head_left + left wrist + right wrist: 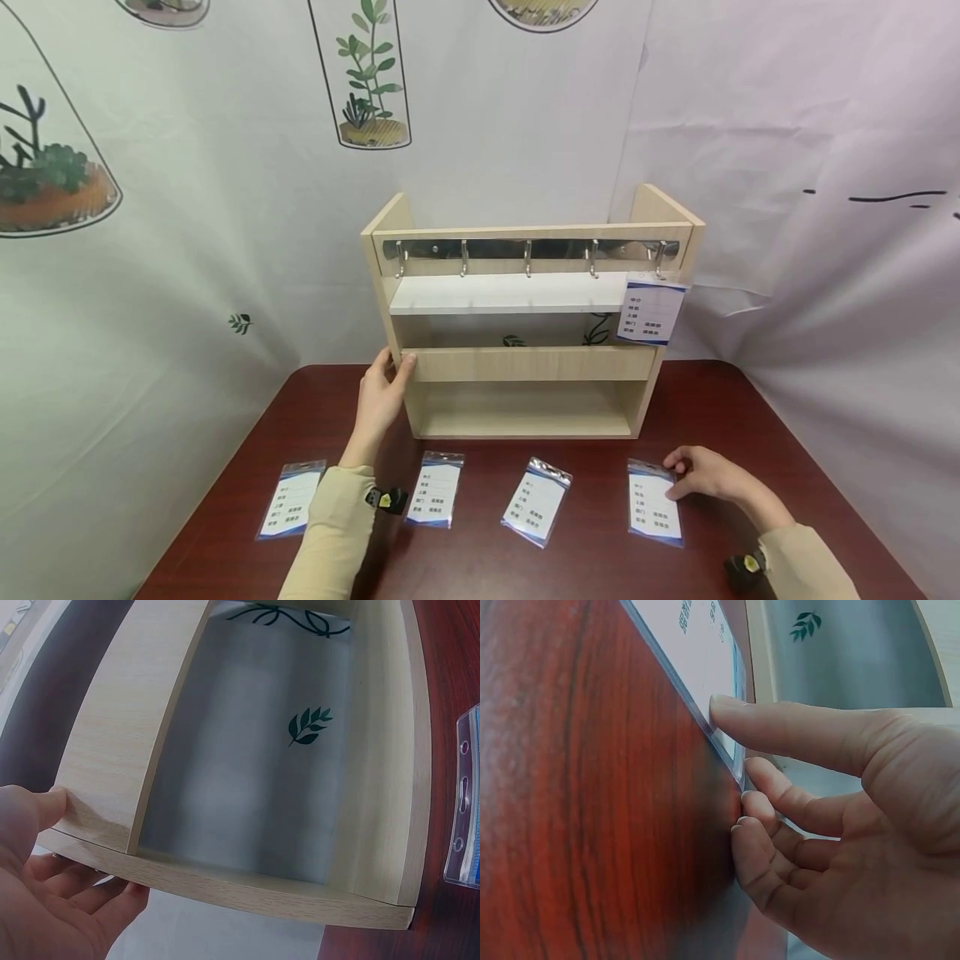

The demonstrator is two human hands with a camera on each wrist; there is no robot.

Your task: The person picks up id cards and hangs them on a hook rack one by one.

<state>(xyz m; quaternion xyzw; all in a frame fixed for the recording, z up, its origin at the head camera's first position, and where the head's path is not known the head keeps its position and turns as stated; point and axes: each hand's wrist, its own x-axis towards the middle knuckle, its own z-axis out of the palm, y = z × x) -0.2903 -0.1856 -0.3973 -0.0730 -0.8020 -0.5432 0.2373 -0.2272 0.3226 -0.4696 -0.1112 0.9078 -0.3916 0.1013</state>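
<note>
A pale wooden shelf unit with a metal hook strip stands on the table. My left hand grips its left side panel, thumb on the front crossboard and fingers behind the panel. A white and blue name badge in a clear sleeve hangs at the rightmost hook. My right hand is at another name badge lying on the table. In the right wrist view the thumb touches this badge's edge, the other fingers are loosely bent by its corner, and a gap separates thumb and forefinger.
Three more badges lie in a row on the dark red table: one at left, one beside the left sleeve, one tilted in the middle. A white cloth printed with plants hangs behind the shelf.
</note>
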